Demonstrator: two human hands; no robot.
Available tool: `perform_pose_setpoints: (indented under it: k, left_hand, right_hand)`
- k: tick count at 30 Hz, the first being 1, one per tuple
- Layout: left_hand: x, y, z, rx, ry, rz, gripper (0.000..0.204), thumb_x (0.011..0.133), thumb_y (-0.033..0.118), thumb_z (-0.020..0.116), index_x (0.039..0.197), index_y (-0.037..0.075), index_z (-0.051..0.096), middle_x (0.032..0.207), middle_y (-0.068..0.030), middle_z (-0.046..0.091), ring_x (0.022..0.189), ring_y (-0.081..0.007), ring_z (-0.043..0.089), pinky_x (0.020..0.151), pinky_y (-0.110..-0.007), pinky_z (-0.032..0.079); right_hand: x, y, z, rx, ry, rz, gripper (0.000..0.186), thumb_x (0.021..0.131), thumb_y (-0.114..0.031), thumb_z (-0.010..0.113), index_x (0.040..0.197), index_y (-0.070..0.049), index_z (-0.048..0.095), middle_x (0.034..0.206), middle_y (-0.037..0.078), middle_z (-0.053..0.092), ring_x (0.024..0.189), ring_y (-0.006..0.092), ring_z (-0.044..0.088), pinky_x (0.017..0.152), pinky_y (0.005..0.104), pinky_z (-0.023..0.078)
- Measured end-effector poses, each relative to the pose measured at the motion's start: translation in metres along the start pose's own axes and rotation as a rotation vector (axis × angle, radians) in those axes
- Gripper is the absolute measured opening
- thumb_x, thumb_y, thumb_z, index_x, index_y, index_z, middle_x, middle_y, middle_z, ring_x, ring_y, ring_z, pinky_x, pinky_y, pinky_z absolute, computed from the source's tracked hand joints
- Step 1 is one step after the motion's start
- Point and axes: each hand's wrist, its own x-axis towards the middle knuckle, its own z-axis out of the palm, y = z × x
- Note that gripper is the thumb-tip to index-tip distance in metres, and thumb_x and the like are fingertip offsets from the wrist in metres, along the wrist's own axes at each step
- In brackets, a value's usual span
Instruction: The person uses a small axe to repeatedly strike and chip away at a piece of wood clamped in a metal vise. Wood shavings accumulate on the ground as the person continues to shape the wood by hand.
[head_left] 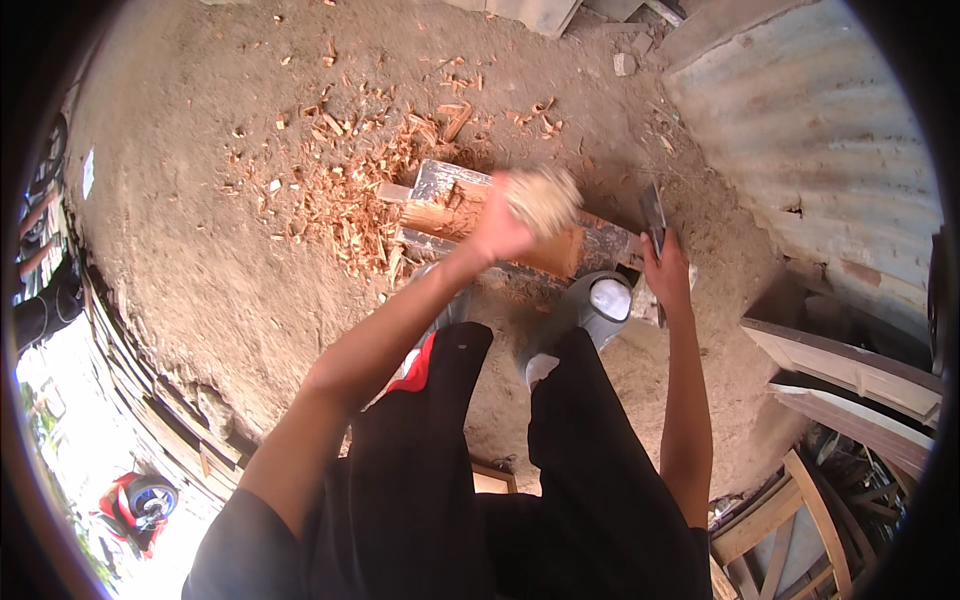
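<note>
My left hand (505,230) is closed on a pale, roundish piece (545,200), smeared by motion; it looks like wood, but I cannot tell its exact kind. It is held above a low wooden work block (440,180) with dark, worn surfaces. A reddish-brown length of wood (548,257) lies on that block, partly hidden by my left hand and forearm. To the right, my right hand (667,265) grips a tool with a flat dark metal blade (652,208) pointing away from me. The blade stands beside the block's right end.
Wood shavings (350,205) cover the dirt floor around the block's left end. My shoes (605,300) flank the near side. A corrugated metal sheet (820,130) leans at right, above wooden boards (850,365). A wooden frame (770,520) stands lower right; a red motorcycle (130,510) is far left.
</note>
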Motion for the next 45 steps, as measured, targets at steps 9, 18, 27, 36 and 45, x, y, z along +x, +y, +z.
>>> perform_pose_setpoints:
  k: [9,18,27,36,45]
  left_hand:
    - [-0.005,0.017,0.072,0.511,-0.892,0.111,0.028,0.063,0.016,0.074,0.087,0.002,0.073,0.081,-0.0216,0.070,0.089,-0.0424,0.069,0.079,-0.050,0.055]
    - [-0.001,-0.010,0.108,0.381,-0.666,0.107,0.036,0.061,0.016,0.076,0.096,0.007,0.073,0.075,-0.0196,0.069,0.081,-0.0421,0.069,0.073,-0.050,0.053]
    - [0.003,-0.032,0.114,0.417,-0.658,0.234,0.029,0.057,0.016,0.073,0.084,0.006,0.070,0.068,-0.0185,0.066,0.070,-0.0413,0.067,0.064,-0.049,0.052]
    - [0.012,-0.039,0.118,0.483,-0.436,0.093,0.026,0.063,0.019,0.073,0.084,0.004,0.070,0.078,-0.0215,0.070,0.083,-0.0434,0.070,0.079,-0.050,0.057]
    - [0.018,-0.034,0.115,0.587,-0.358,-0.057,0.041,0.063,0.010,0.070,0.103,0.002,0.074,0.086,-0.0253,0.071,0.085,-0.0452,0.069,0.079,-0.050,0.058]
  right_hand:
    - [-0.087,-0.047,-0.035,0.469,0.232,0.113,0.042,0.105,-0.036,0.062,0.119,0.003,0.058,0.092,0.019,0.071,0.078,0.0315,0.068,0.070,0.0405,0.053]
    - [-0.149,-0.100,-0.070,0.928,0.019,0.334,0.025,0.108,-0.025,0.056,0.112,0.000,0.057,0.086,0.007,0.061,0.049,0.0121,0.052,0.046,0.0279,0.042]
    - [-0.154,-0.097,-0.069,1.003,0.029,0.393,0.024,0.107,-0.027,0.056,0.109,-0.003,0.056,0.085,0.007,0.059,0.049,0.0120,0.050,0.045,0.0265,0.040]
    - [-0.172,-0.100,-0.083,1.018,-0.022,0.407,0.027,0.107,-0.028,0.054,0.109,-0.001,0.055,0.072,0.006,0.054,0.048,0.0139,0.052,0.045,0.0277,0.041]
    - [-0.174,-0.104,-0.083,0.974,-0.033,0.387,0.031,0.106,-0.032,0.057,0.111,-0.001,0.055,0.072,0.005,0.054,0.048,0.0130,0.052,0.045,0.0269,0.041]
